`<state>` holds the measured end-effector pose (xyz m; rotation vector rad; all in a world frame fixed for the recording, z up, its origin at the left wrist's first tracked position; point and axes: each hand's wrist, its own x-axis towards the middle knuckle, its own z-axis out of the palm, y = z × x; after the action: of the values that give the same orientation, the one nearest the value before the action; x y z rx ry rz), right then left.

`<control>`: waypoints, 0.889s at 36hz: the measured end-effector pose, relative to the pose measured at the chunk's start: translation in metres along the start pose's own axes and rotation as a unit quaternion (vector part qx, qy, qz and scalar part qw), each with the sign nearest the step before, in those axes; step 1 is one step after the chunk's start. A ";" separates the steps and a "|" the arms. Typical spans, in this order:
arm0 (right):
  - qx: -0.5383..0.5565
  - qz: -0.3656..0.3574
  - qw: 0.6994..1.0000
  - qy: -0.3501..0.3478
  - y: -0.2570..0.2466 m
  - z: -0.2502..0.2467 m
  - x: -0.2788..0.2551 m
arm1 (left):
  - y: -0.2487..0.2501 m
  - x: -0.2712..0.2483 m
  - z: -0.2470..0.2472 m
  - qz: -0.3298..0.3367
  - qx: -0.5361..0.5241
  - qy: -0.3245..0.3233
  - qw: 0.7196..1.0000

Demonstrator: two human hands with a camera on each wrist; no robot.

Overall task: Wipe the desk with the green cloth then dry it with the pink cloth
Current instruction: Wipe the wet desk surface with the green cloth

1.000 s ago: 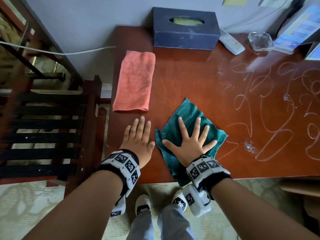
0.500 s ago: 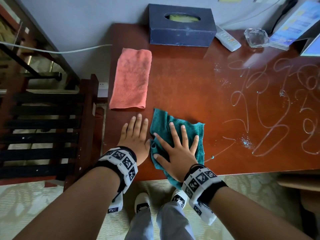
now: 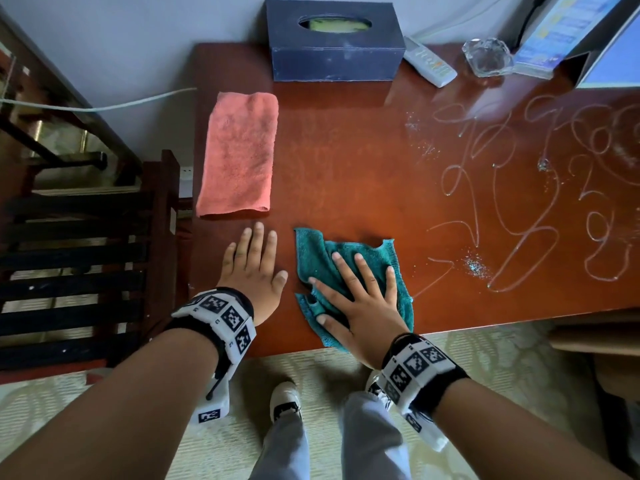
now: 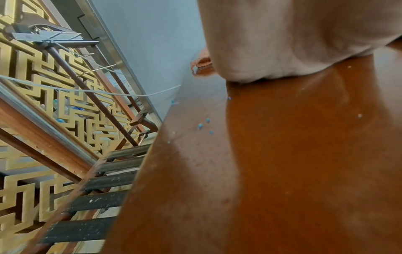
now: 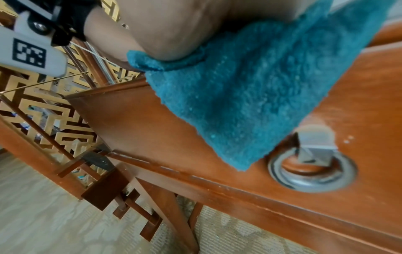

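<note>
The green cloth [image 3: 313, 258] lies crumpled near the front edge of the red-brown desk [image 3: 346, 161], one corner hanging over that edge [image 5: 239, 103]. My right hand [image 3: 360, 292] presses flat on it with fingers spread. Just to its left, my left hand [image 3: 254, 261] rests flat on the bare wood, its palm [image 4: 293, 37] on the desktop. The pink cloth [image 3: 237, 154] lies folded beyond the left hand, by the desk's left edge. White squiggly marks [image 3: 519, 209] cover the right half of the desk.
A dark tissue box [image 3: 334, 43], a white remote [image 3: 429, 62], a glass ashtray [image 3: 488, 57] and a stand with a card [image 3: 568, 32] line the back. A dark slatted rack [image 3: 79, 265] stands left of the desk. A ring pull [image 5: 311, 170] sits on the drawer front.
My right hand slid the green cloth left and toward me, bunching it, then a little back right. The left hand stayed flat in place.
</note>
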<state>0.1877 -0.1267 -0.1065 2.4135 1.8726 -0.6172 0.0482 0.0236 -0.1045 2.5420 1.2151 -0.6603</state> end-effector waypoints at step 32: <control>0.008 0.069 0.997 -0.016 0.082 -0.012 -0.017 | 0.082 0.020 -0.053 0.043 -0.009 0.065 0.997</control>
<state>0.2645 -0.1623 -0.1073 2.4993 1.6785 -0.6603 0.1390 0.0079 -0.0662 2.6407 1.1378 -0.4683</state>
